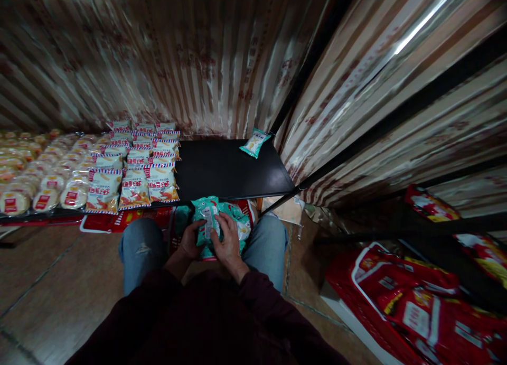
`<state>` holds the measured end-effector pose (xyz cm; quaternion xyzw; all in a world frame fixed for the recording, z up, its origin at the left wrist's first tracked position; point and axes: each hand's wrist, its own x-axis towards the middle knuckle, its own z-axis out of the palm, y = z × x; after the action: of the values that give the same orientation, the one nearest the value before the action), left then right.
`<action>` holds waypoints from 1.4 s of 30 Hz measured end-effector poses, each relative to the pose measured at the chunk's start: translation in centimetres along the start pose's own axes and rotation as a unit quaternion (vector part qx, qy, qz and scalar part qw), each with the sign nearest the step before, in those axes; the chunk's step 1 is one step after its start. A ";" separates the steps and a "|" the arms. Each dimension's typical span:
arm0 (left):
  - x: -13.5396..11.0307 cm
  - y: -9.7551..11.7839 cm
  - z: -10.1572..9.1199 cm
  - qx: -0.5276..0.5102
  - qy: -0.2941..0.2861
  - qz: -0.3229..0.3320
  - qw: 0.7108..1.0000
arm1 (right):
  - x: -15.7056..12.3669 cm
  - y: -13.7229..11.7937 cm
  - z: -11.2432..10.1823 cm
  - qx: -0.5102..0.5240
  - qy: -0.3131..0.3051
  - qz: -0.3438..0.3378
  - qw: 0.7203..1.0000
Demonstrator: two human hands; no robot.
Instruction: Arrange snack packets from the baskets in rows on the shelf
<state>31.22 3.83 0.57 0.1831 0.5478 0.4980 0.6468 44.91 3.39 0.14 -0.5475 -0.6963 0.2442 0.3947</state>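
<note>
Between my knees, a teal snack bag (207, 214) is held up, showing a pale printed label. My left hand (191, 240) grips its left edge with curled fingers. From the other side, my right hand (228, 244) closes around the bag's right part, its fingers bent over the front. More teal snack bags (242, 223) lie just beneath and beside my hands, in a red bag or basket (253, 209) that my hands and the packets partly hide. Farther off, a single teal packet (254, 143) lies at the right end of the black shelf (222, 169).
Rows of striped snack bags (134, 188) stand on the shelf's left half, beside stacked round packaged biscuits (51, 188). Black metal posts (332, 167) slant at the right. Large red packages (412, 296) lie on the right. Plastic-covered corrugated sheeting (190, 64) backs the shelf.
</note>
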 end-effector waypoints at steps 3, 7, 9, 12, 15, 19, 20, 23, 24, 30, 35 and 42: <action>0.2 0.6 0.5 0.005 -0.011 0.009 1.000 | 0.4 -0.3 -0.3 -0.012 0.006 0.000 1.000; 0.5 1.5 1.8 -0.006 -0.015 0.011 1.000 | 0.9 -0.3 -0.4 0.000 0.003 -0.002 1.000; 0.6 1.8 2.3 -0.004 -0.016 0.031 0.999 | 1.1 -0.3 -0.4 0.010 -0.001 0.004 1.000; 0.7 2.2 2.4 0.034 -0.017 0.097 0.995 | 1.2 -0.6 -0.6 0.026 -0.012 0.024 0.999; 0.7 2.2 2.3 0.054 -0.026 0.143 0.988 | 1.2 -1.0 -0.8 0.047 -0.044 0.029 0.998; 0.9 1.8 2.6 0.009 -0.031 0.123 0.992 | 1.6 -1.4 -0.9 0.086 -0.090 0.047 0.991; 1.0 1.7 2.7 0.007 -0.025 0.113 0.993 | 1.8 -1.5 -0.8 0.098 -0.095 0.058 0.989; 1.1 1.7 2.8 0.027 -0.001 0.087 0.996 | 2.2 -1.5 -0.4 0.131 -0.097 0.094 0.982; 1.1 1.8 2.8 0.036 0.006 0.082 0.996 | 2.4 -1.4 -0.3 0.136 -0.093 0.100 0.981; 0.5 2.7 3.2 0.069 0.000 0.100 0.993 | 3.3 -0.8 -0.4 0.113 -0.034 0.091 0.989; 1.1 2.6 3.1 0.052 -0.028 0.149 0.987 | 4.4 -0.3 -0.5 0.191 -0.022 0.132 0.973; 3.1 2.1 2.5 0.124 -0.017 0.192 0.973 | 5.9 1.0 0.6 0.287 -0.022 0.173 0.942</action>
<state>32.16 8.13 1.44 0.3719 0.5489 0.5377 0.5209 44.47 9.36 0.76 -0.5173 -0.5002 0.5099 0.4714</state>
